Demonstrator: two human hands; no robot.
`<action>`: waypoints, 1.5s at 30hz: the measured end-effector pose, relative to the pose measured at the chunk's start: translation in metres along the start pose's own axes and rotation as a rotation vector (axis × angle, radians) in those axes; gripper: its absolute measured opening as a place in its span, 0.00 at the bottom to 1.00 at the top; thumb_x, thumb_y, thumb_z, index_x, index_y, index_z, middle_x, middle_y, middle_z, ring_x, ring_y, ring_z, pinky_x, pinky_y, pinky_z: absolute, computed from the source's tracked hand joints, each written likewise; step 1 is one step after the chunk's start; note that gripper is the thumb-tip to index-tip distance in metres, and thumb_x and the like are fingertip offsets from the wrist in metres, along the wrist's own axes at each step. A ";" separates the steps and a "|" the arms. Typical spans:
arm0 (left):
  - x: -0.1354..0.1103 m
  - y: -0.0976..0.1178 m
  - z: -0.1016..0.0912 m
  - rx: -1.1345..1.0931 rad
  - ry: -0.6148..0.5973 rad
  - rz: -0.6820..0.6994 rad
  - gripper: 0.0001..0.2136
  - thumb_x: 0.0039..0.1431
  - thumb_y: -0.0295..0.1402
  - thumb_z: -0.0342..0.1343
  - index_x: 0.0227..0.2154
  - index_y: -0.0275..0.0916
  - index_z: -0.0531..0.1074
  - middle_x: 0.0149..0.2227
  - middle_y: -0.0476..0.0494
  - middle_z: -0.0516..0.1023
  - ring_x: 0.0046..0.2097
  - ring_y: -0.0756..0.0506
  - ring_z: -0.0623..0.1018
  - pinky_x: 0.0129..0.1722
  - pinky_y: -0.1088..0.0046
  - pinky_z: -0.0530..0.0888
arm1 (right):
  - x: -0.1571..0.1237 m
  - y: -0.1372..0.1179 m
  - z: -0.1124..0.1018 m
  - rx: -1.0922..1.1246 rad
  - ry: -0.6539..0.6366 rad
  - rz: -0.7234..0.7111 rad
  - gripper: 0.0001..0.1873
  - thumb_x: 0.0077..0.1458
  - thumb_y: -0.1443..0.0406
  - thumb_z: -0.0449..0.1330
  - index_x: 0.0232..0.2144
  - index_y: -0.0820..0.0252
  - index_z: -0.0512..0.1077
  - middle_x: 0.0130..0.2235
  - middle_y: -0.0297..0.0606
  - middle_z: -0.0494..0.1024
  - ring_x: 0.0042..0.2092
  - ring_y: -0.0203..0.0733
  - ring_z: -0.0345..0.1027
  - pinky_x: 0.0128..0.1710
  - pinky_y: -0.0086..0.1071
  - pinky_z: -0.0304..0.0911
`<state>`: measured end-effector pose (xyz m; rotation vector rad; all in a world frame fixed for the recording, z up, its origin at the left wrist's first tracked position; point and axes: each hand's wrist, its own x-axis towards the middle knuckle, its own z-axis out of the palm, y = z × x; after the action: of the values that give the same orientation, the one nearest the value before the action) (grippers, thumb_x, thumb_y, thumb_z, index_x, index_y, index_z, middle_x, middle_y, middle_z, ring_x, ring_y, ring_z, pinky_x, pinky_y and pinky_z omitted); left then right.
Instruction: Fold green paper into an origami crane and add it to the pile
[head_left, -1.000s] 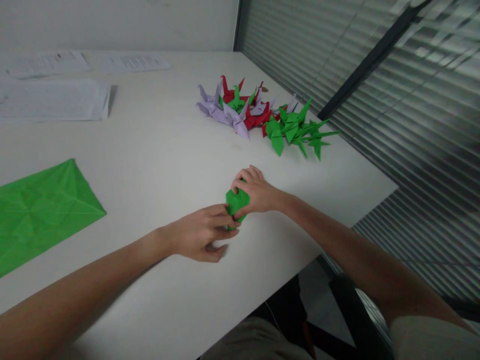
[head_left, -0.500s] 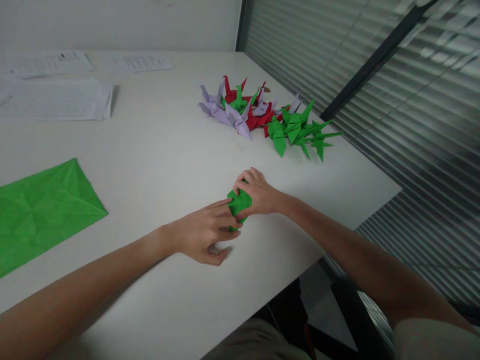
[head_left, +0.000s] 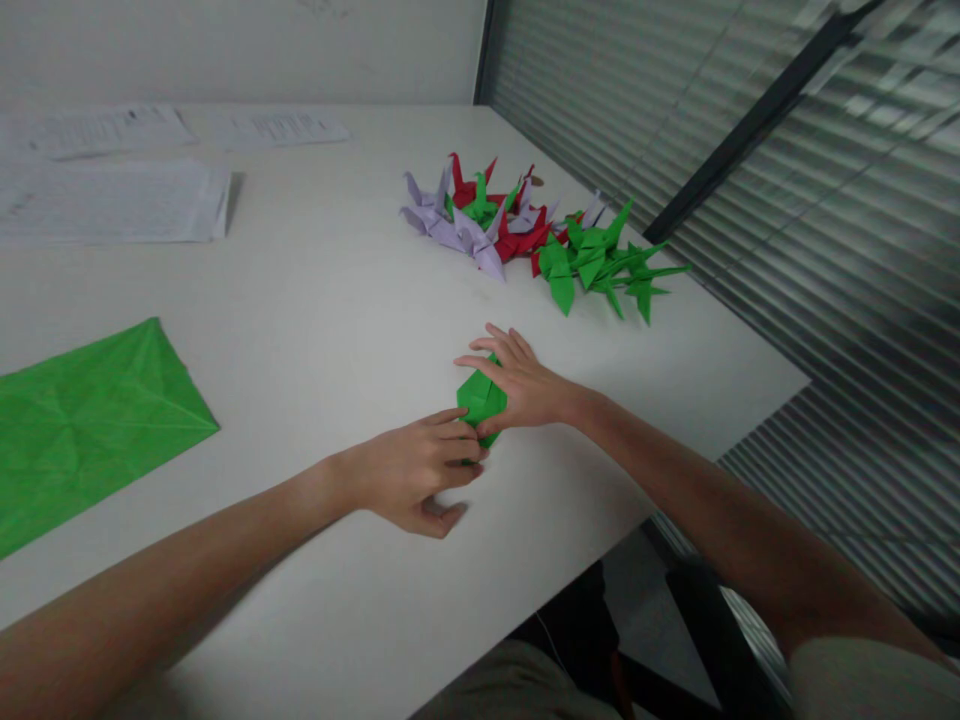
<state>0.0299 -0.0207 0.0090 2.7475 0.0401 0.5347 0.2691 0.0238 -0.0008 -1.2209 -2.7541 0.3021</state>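
Observation:
A small folded piece of green origami paper [head_left: 481, 396] lies flat on the white table between my hands. My left hand [head_left: 420, 468] rests palm down with its fingers spread, and the fingertips press on the paper's near left part. At the paper's right side is my right hand [head_left: 521, 378], its fingers lifted and stretched apart over the far edge, the thumb touching near the lower right. Part of the paper is hidden under the fingers of both hands.
Several folded paper cranes [head_left: 517, 230] in lilac, red and green stand in a cluster toward the back right. A large creased green sheet [head_left: 97, 425] lies at the left. Printed papers [head_left: 112, 200] are at the back left. Window blinds [head_left: 750, 200] border the table's right edge.
My right fingers have lifted and spread, uncovering more of the folded green paper. My left hand stays on the paper almost unmoved.

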 end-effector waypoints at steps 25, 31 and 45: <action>-0.001 0.002 -0.003 -0.030 -0.034 -0.021 0.14 0.58 0.33 0.54 0.46 0.34 0.73 0.49 0.35 0.77 0.53 0.37 0.73 0.62 0.51 0.63 | -0.075 -0.029 -0.026 0.022 0.168 -0.255 0.35 0.63 0.43 0.45 0.62 0.58 0.62 0.61 0.48 0.69 0.66 0.51 0.53 0.65 0.56 0.41; -0.002 0.003 -0.003 -0.048 -0.038 -0.047 0.15 0.58 0.32 0.54 0.47 0.34 0.72 0.49 0.36 0.77 0.53 0.38 0.73 0.63 0.52 0.61 | -0.082 -0.036 -0.010 0.038 0.045 -0.242 0.39 0.62 0.44 0.48 0.66 0.61 0.55 0.62 0.48 0.67 0.67 0.51 0.54 0.67 0.57 0.34; 0.000 0.005 -0.004 -0.051 -0.013 -0.048 0.15 0.56 0.33 0.55 0.45 0.32 0.73 0.45 0.35 0.77 0.51 0.37 0.72 0.60 0.52 0.65 | -0.073 0.000 -0.009 -0.053 0.141 -0.196 0.29 0.63 0.49 0.52 0.61 0.55 0.64 0.60 0.39 0.70 0.68 0.58 0.47 0.64 0.63 0.39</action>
<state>0.0287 -0.0242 0.0139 2.6928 0.0871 0.4980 0.3194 -0.0292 0.0060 -0.9326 -2.7452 0.1198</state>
